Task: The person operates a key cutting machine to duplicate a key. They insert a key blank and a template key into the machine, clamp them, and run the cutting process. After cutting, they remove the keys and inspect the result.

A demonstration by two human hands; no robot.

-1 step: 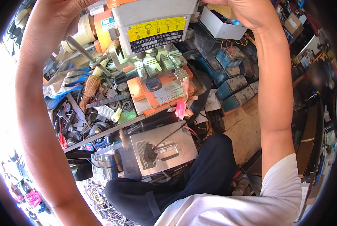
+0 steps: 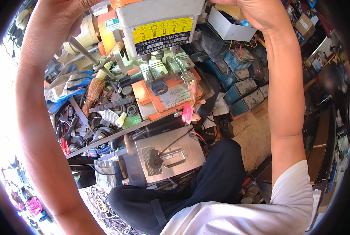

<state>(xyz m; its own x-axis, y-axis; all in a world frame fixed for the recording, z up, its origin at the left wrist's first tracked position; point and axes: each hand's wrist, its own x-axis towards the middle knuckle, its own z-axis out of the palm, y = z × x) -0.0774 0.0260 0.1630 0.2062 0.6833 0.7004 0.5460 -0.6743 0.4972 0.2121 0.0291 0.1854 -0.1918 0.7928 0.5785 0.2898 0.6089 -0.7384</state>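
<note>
A key cutting machine (image 2: 159,17) with a grey housing, a yellow label and an orange base stands at the top centre. A black-headed key (image 2: 158,87) sits at its left clamp. At the right clamp is a metal key (image 2: 188,77), from which tan strips and a pink tag (image 2: 187,113) hang. My left hand (image 2: 67,17) is raised at the upper left of the machine, above a metal lever rod (image 2: 83,51). Beside the housing's upper right is my right hand (image 2: 251,11). The upper edge cuts off both hands' fingers, so any grip is hidden.
Left of the machine lie a brush (image 2: 92,94), a blue-and-grey glove (image 2: 69,86) and many small parts. A metal plate box (image 2: 171,152) with a black cable stands below, near my knees. Dusty boxes (image 2: 241,92) and a white carton (image 2: 230,25) are at the right.
</note>
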